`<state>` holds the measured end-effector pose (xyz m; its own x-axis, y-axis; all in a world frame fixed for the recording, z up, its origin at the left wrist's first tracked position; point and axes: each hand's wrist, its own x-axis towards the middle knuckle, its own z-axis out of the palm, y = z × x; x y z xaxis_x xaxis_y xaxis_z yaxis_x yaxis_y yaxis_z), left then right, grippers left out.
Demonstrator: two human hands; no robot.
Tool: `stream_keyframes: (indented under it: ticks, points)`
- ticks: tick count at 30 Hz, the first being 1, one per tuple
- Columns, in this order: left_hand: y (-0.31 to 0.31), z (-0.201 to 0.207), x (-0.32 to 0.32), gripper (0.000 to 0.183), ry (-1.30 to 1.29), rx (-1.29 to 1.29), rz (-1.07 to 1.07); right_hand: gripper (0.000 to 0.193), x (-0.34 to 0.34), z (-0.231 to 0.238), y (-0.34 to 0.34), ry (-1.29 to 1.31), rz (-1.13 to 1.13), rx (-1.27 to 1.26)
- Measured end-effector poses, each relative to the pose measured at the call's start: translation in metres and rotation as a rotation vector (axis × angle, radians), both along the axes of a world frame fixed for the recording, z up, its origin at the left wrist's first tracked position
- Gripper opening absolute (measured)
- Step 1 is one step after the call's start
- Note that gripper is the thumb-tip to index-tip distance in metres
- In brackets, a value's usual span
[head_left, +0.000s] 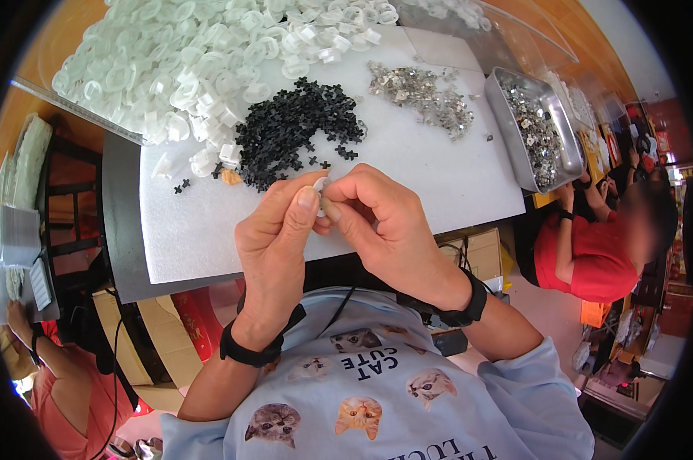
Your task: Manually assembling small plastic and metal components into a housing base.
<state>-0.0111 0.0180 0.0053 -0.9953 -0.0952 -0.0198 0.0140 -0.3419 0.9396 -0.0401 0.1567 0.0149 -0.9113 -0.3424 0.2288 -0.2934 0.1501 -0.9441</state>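
We pinch a white piece [320, 185] between left hand [276, 234] and right hand [381, 218], apparently assembling it, probably needing steady alignment next.

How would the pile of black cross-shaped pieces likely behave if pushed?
The black pieces would probably spread apart, since they lie loose. Each is likely light, being so small. Their cross shape suggests sliding or tumbling over the white sheet rather than rolling smoothly.
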Motion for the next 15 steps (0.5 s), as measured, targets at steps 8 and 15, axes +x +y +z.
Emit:
stream_keyframes:
  ticks: [8,15]
  points:
    - [0.003,0.001,0.004,0.022,0.14,-0.275,0.034,0.005,0.006,0.009,0.001,-0.069,0.016,0.029]
    - [-0.004,-0.004,0.002,0.026,0.087,-0.12,-0.035,0.004,-0.008,0.023,0.012,0.035,0.081,0.169]
